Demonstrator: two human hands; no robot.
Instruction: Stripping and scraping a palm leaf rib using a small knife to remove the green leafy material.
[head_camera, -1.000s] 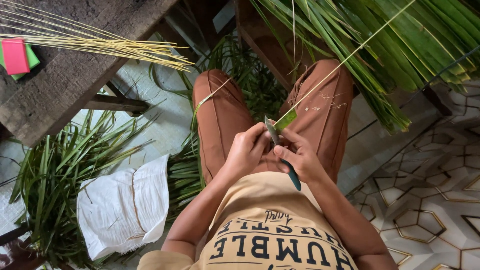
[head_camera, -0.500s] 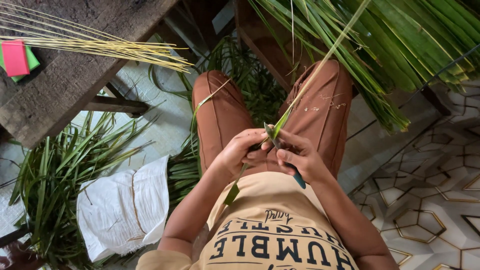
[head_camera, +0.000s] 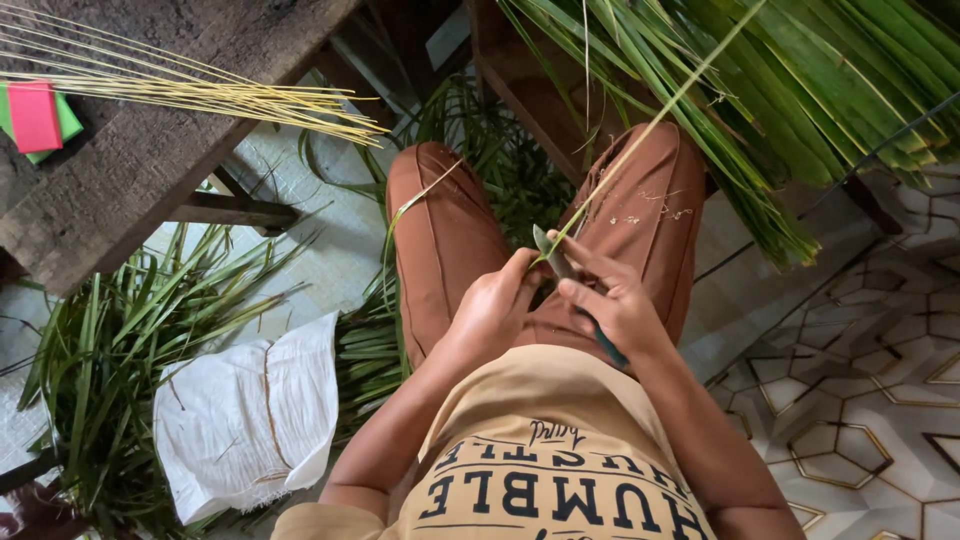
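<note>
I sit with my knees in brown trousers. My right hand (head_camera: 612, 305) grips a small knife (head_camera: 578, 296) with a dark green handle, its blade pointing up and away. My left hand (head_camera: 495, 305) pinches the near end of a long thin palm leaf midrib (head_camera: 655, 118) right against the blade. The midrib runs up and to the right, over my right thigh, toward the heap of green palm leaves (head_camera: 790, 90). A loose green leaf strip (head_camera: 415, 200) curls over my left knee.
A rough wooden bench (head_camera: 130, 150) at the upper left carries a bundle of pale yellow stripped midribs (head_camera: 200, 90) and a red and green block (head_camera: 35, 115). Cut leaves (head_camera: 120, 330) and a white sack (head_camera: 250, 410) lie on the floor at left. Patterned tiles (head_camera: 860, 400) are at right.
The green leaf blade that hung from the midrib near my hands is gone from it. My hands have closed together at the midrib's base and the knife has tilted slightly.
</note>
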